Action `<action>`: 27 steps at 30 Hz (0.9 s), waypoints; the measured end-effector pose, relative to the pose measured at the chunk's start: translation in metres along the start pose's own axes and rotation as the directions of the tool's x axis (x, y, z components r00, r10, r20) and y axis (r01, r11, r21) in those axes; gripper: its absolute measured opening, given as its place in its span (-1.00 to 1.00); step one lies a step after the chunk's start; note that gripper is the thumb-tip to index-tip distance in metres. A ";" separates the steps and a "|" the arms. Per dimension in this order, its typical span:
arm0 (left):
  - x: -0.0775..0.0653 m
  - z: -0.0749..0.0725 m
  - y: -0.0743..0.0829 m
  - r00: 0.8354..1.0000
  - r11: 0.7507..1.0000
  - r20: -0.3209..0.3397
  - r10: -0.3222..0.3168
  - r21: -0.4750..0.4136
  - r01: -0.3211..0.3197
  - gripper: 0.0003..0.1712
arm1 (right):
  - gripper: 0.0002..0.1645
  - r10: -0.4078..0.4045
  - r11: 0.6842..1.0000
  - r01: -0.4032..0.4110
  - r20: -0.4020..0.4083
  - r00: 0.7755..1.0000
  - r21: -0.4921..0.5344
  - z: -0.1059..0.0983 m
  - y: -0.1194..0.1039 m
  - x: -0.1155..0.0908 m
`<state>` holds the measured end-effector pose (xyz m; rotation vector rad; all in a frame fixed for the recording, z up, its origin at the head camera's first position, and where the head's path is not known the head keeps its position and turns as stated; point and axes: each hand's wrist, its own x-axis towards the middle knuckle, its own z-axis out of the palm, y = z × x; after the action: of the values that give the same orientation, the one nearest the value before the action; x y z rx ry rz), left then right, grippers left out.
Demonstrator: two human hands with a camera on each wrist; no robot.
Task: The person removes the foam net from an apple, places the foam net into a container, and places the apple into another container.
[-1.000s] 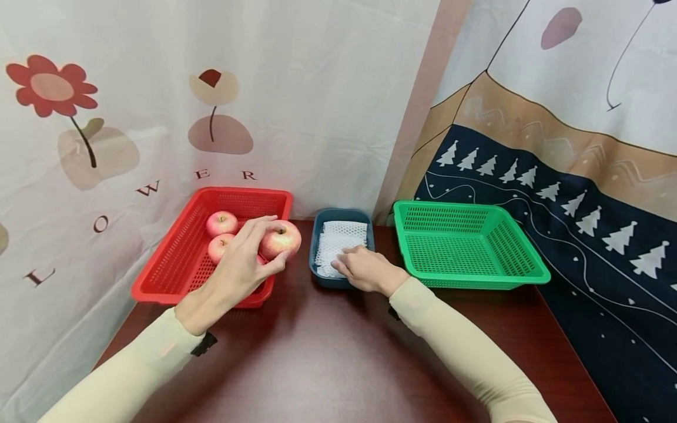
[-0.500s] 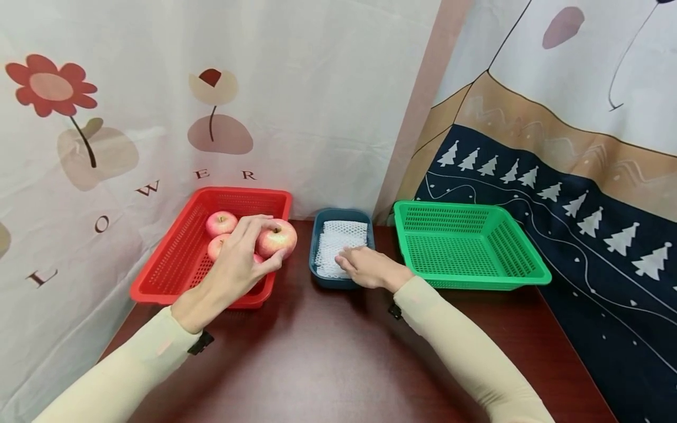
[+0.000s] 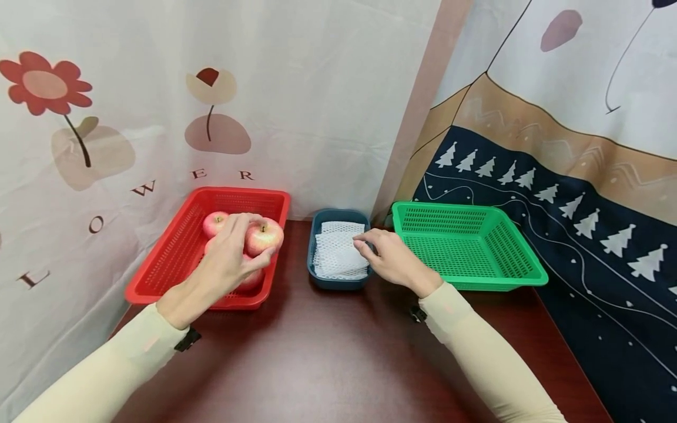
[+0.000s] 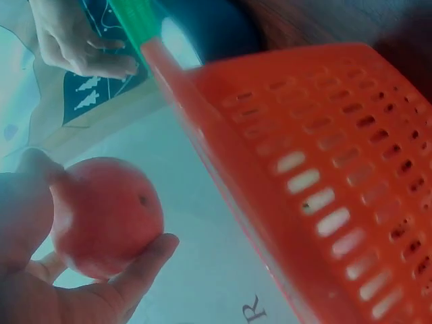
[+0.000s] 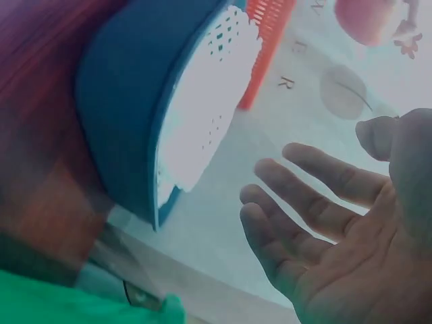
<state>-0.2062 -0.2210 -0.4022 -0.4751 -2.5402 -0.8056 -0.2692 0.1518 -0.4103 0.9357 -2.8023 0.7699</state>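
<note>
My left hand (image 3: pixel 224 252) grips a red-and-yellow apple (image 3: pixel 266 237) between thumb and fingers, above the right side of a red basket (image 3: pixel 138 288). In the left wrist view the same apple (image 4: pixel 108 216) sits against the curled fingers. Further apples (image 3: pixel 214 224) lie in the basket, partly hidden by that hand. My right hand (image 3: pixel 394 258) hovers beside the right rim of a small blue bin (image 3: pixel 337 284), its fingers loosely bent. White foam net sleeves (image 3: pixel 338 249) fill the bin. The right wrist view shows nothing in the right hand (image 5: pixel 337 236).
A green basket (image 3: pixel 449 247) stands at the right, close behind the right hand. The dark red-brown table (image 3: pixel 328 346) runs in front of the containers. A printed curtain (image 3: pixel 317 106) hangs right behind them.
The right hand has lifted off the foam net sleeves and moved right, away from the bin's middle. The left hand has shifted slightly left with the apple, over the red basket.
</note>
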 end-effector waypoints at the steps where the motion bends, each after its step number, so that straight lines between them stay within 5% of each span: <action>1: 0.001 -0.002 -0.001 1.000 1.000 0.011 -0.010 -0.002 0.010 -0.17 | -0.50 -0.003 1.000 0.002 -0.010 1.000 -0.003 -0.003 0.000 -0.003; 11: 0.002 -0.014 -0.020 0.993 0.996 0.078 -0.090 -0.019 0.092 -0.15 | -0.57 0.010 1.000 -0.012 -0.074 0.997 -0.022 -0.025 0.009 -0.026; 27: 0.007 -0.033 -0.050 0.979 0.990 0.166 -0.119 0.091 0.105 -0.11 | -0.56 0.097 0.992 -0.104 -0.090 0.991 -0.066 -0.050 0.035 -0.055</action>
<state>-0.2243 -0.2783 -0.3978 -0.3926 -2.7685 -0.7244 -0.2493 0.2298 -0.3950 0.7366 -2.7982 0.7006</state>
